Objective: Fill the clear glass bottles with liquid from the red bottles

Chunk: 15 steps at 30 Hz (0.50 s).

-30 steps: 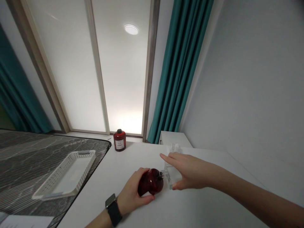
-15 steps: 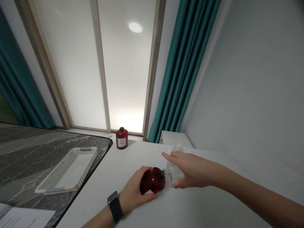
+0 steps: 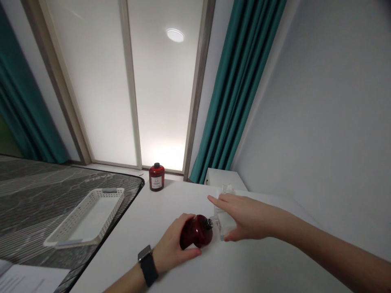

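My left hand (image 3: 175,246), with a dark watch on its wrist, is closed round a dark red bottle (image 3: 200,232). The bottle lies tilted, its uncapped neck pointing right. My right hand (image 3: 241,215) grips a clear glass bottle (image 3: 222,224), and its neck meets the red bottle's mouth. Whether liquid passes between the two necks I cannot make out. Behind my right hand stands a small clear object (image 3: 228,188), mostly hidden. A second red bottle (image 3: 157,177), with a black cap and white label, stands upright at the far edge of the white table (image 3: 183,195).
A white perforated basket (image 3: 88,219) rests on a dark marble-patterned surface (image 3: 39,195) to the left. Printed paper (image 3: 30,278) lies at the lower left. Beyond the table are a white cabinet (image 3: 227,178), a teal curtain (image 3: 229,101) and frosted sliding doors (image 3: 165,101).
Hardly anything differs. Both hands and bottles keep their places; the view has shifted very slightly.
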Each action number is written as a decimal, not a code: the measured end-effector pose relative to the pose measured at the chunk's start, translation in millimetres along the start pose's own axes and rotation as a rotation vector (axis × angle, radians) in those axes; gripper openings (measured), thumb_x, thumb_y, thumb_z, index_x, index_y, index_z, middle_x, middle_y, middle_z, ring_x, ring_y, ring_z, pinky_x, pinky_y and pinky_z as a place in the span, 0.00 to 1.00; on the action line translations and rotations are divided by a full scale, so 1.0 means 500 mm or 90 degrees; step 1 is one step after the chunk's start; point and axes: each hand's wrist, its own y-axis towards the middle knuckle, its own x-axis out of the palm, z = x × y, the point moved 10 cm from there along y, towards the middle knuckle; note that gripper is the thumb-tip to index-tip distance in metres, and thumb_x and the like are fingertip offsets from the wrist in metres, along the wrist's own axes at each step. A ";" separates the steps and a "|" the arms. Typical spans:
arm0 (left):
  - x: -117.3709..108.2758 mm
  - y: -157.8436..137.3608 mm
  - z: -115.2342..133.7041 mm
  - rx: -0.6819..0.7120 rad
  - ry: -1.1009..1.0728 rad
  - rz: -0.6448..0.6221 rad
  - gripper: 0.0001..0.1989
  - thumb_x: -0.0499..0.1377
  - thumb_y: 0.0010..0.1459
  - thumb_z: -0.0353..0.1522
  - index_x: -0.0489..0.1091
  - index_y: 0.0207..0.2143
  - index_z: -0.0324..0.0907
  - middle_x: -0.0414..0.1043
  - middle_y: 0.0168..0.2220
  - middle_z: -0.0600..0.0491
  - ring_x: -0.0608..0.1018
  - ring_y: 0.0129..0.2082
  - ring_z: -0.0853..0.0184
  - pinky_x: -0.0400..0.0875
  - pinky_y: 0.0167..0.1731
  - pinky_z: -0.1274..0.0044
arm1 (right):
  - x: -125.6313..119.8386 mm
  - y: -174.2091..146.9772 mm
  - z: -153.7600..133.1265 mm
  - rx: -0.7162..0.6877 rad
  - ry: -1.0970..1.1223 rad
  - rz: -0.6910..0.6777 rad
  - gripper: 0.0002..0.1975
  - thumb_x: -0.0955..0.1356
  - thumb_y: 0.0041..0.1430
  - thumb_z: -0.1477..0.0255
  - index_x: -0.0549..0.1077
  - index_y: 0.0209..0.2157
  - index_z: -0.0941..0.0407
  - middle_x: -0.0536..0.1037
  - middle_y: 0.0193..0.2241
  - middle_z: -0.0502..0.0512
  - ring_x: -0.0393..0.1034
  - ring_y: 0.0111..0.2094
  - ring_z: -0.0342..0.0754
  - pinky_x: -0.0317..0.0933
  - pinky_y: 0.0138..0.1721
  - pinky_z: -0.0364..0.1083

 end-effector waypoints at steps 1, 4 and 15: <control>0.000 0.000 0.000 -0.002 -0.003 -0.001 0.35 0.67 0.50 0.37 0.58 0.58 0.45 0.69 0.54 0.45 0.73 0.52 0.53 0.67 0.54 0.62 | -0.001 0.000 -0.001 0.000 -0.003 -0.001 0.54 0.76 0.47 0.61 0.47 0.69 0.55 0.68 0.59 0.66 0.64 0.57 0.64 0.59 0.55 0.55; 0.001 -0.001 0.000 -0.006 -0.010 -0.002 0.34 0.68 0.50 0.36 0.58 0.57 0.45 0.69 0.54 0.45 0.73 0.52 0.53 0.67 0.54 0.63 | -0.002 0.001 -0.004 -0.003 -0.006 -0.006 0.54 0.76 0.47 0.61 0.48 0.69 0.56 0.68 0.59 0.67 0.63 0.57 0.64 0.58 0.56 0.56; 0.000 0.001 0.010 -0.010 -0.028 0.005 0.33 0.68 0.49 0.36 0.60 0.56 0.45 0.70 0.53 0.45 0.74 0.51 0.53 0.68 0.54 0.62 | -0.010 0.001 -0.015 -0.010 -0.020 -0.012 0.53 0.76 0.47 0.62 0.49 0.69 0.56 0.69 0.58 0.67 0.64 0.57 0.64 0.59 0.56 0.56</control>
